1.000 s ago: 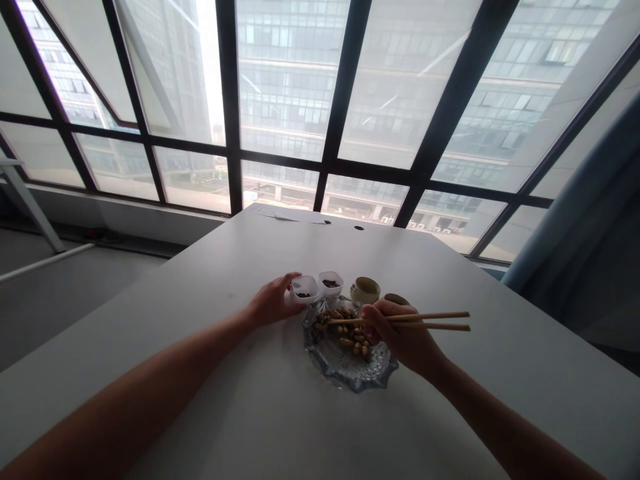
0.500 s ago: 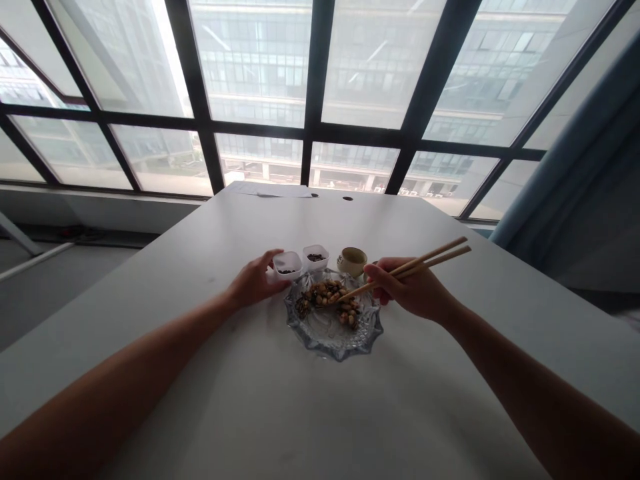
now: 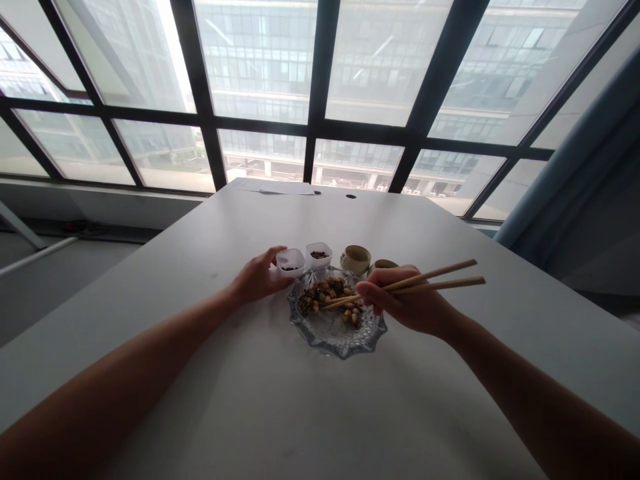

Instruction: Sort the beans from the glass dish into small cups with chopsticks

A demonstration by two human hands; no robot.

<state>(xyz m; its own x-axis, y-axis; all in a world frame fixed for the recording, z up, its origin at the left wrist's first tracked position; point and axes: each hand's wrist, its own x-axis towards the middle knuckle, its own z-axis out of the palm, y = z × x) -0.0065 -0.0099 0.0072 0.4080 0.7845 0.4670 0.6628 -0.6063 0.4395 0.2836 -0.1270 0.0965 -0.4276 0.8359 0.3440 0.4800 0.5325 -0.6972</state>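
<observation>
My left hand [image 3: 257, 277] has a tub [image 3: 293, 273] pinched; right hand [image 3: 407, 301] grips chopsticks [image 3: 450, 269], probably touching nuts [image 3: 327, 288] in the bowl [image 3: 345, 348], well in from the bench [image 3: 240, 387] edges.

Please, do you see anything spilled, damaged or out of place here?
Nothing stands out. The nut-like pieces lie inside the glass dish, the marked tan cup stands upright, and the right hand holds the chopsticks.

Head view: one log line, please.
left hand: gripping leftmost white cup; right hand: holding chopsticks; tips: at nut-like pieces in glass dish
</observation>
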